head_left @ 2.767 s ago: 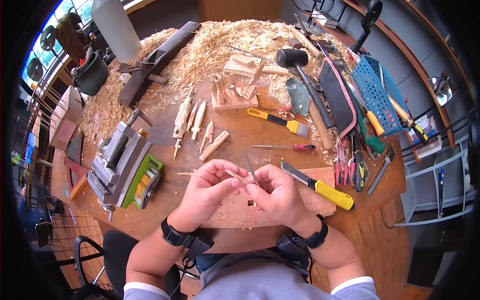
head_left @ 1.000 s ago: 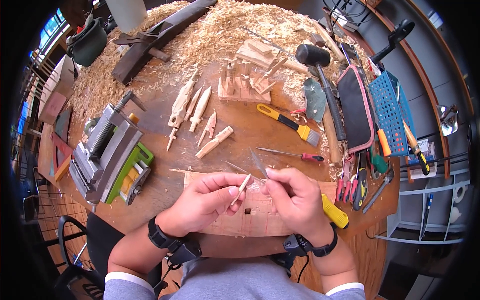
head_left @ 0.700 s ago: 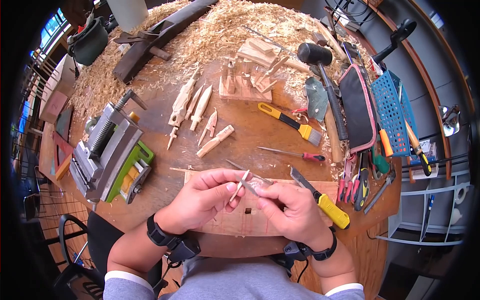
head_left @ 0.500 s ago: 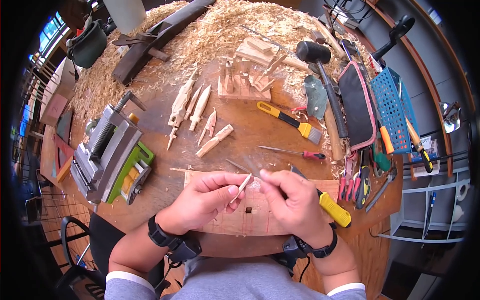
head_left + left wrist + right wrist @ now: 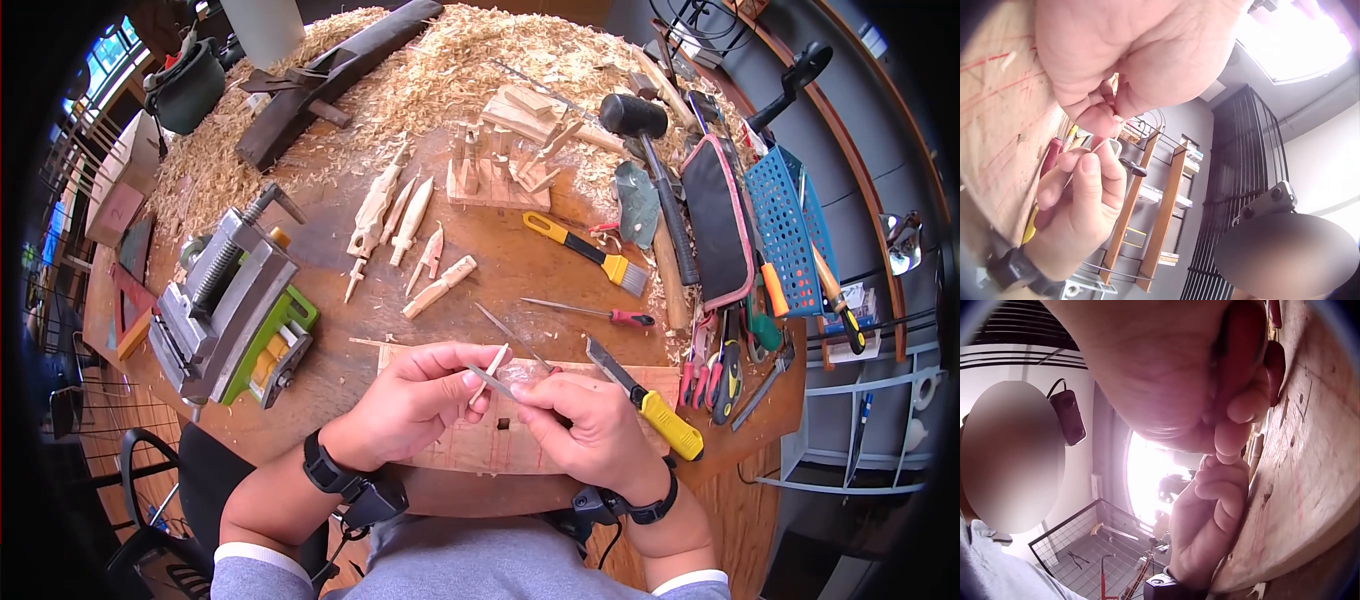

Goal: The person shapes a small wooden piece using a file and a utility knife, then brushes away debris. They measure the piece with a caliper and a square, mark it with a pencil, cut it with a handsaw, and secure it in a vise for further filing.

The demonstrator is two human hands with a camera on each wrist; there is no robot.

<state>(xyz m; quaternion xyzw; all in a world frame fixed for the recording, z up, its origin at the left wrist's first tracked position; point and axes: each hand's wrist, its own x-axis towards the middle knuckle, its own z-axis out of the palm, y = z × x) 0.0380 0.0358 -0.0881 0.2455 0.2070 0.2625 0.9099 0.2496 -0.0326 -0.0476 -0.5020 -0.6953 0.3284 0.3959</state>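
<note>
Above a flat board marked with red lines [image 5: 480,448], the left hand [image 5: 405,400] pinches a small pale wooden stick [image 5: 489,374] between thumb and fingers, tilted up to the right. The right hand [image 5: 590,415] pinches a thin grey metal blade [image 5: 492,382], which crosses the stick near the left fingertips; its exact kind cannot be told. Both hands show close together in the left wrist view, with the left hand [image 5: 1135,50] above the right hand [image 5: 1079,206]. In the right wrist view the right hand [image 5: 1166,369] nearly meets the left hand [image 5: 1207,519], and the held pieces are mostly hidden.
A yellow-handled knife [image 5: 668,425] lies right of the right hand. Beyond are a red-handled file [image 5: 630,319], a brush [image 5: 620,270] and several carved wooden pieces [image 5: 440,287]. A vise [image 5: 225,310] stands left; a mallet [image 5: 634,116], blue basket [image 5: 785,230] and wood shavings [image 5: 500,50] surround the work.
The blade in the right hand has come down and left from its raised, blurred position onto the stick. The left hand keeps its pinch. The whole view has shifted slightly.
</note>
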